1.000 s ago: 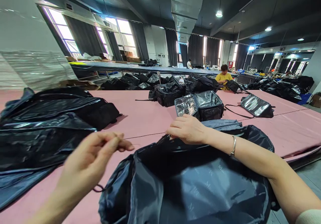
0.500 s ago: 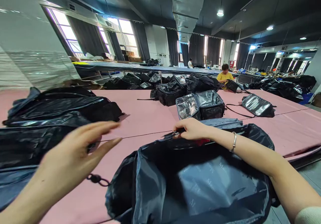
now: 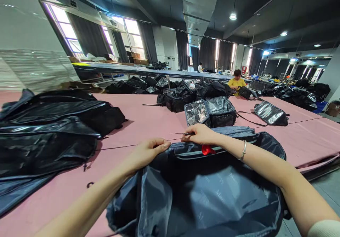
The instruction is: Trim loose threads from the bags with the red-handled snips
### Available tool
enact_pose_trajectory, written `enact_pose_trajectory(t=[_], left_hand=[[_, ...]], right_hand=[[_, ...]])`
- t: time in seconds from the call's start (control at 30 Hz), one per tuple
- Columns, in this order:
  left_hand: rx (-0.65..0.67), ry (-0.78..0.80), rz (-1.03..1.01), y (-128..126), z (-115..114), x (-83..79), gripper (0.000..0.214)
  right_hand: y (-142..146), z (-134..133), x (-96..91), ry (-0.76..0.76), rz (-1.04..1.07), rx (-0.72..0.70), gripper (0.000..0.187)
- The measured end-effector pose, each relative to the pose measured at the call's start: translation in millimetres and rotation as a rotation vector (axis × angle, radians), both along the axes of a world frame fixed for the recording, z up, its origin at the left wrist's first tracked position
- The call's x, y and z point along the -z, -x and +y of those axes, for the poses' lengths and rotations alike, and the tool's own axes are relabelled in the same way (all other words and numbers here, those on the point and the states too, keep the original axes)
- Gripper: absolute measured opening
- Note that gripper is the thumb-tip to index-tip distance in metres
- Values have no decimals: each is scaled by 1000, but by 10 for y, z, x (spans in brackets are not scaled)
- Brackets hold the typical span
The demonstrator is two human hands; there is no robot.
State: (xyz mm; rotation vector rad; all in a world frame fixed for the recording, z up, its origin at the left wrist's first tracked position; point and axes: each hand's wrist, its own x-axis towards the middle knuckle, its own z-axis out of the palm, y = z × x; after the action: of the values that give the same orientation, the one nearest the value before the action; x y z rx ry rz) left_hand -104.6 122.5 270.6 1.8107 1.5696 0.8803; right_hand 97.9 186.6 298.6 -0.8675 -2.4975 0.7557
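A large dark blue bag [image 3: 212, 194] lies open in front of me on the pink table [image 3: 148, 120], its grey-blue printed lining showing. My left hand [image 3: 148, 150] is closed on the bag's far rim, fingers curled over the edge. My right hand [image 3: 200, 134] rests on the same rim just to the right, closed on small snips [image 3: 183, 133]; thin blades point left and a red part [image 3: 207, 149] shows under the palm. A bracelet sits on my right wrist.
A heap of black bags [image 3: 47, 134] fills the table's left side. Open silver-lined cooler bags [image 3: 212, 111] [image 3: 269, 112] stand beyond my hands, with more bags piled behind. A person in a yellow top [image 3: 237, 81] works at the far end.
My left hand, which was raised out to the left drawing a thin thread, has come back right and closed on the bag's rim. My right hand stayed at the rim.
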Motion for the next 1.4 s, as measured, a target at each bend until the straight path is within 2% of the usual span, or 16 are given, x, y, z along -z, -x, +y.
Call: enact_pose_trajectory(t=[0.23,0.33,0.43,0.53,0.63,0.73,0.83,0.9,0.97,1.0,1.1,1.2,1.3,1.4], left_hand=[[-28,164,-244,-1,-75,-5,58],[-51,219,-361,-33,-116,-21,57],[-88,218,-439,-80,-151,-43,58],[-125,163,-474,-118,-190,-71,60],[-123,76,-398,-121,-221,-92,60],[-115,14,-275,-89,-223,-93,60],[-111,-30,-189,-61,-203,-75,59],[-107,-98,-134,-64,-192,-59,55],[-116,-205,-58,-83,-192,-49,49],[-122,-269,-5,-95,-197,-47,45],[-118,-446,169,-116,-224,-55,36],[-101,-524,252,-118,-251,-75,32],[-102,-571,276,-148,-269,-103,32],[-61,-639,306,-251,-281,-137,35]], right_hand=[[-24,-88,60,-271,10,-24,11],[-69,-97,113,-587,4,-108,12],[-83,-109,172,-903,-135,-152,15],[-56,-148,195,-1015,-242,-74,25],[-34,-200,164,-988,-297,-25,22],[-50,-212,116,-904,-308,-86,18],[-85,-164,88,-703,-183,-197,24],[-100,-116,73,-548,-49,-217,21],[-112,-71,49,-398,81,-179,9],[-121,-51,30,-317,134,-147,10],[-195,-7,-53,-132,219,-47,29],[-332,-1,-136,-138,160,0,28],[-448,-25,-149,-261,9,-27,5],[-465,-21,-94,-278,-85,30,10]])
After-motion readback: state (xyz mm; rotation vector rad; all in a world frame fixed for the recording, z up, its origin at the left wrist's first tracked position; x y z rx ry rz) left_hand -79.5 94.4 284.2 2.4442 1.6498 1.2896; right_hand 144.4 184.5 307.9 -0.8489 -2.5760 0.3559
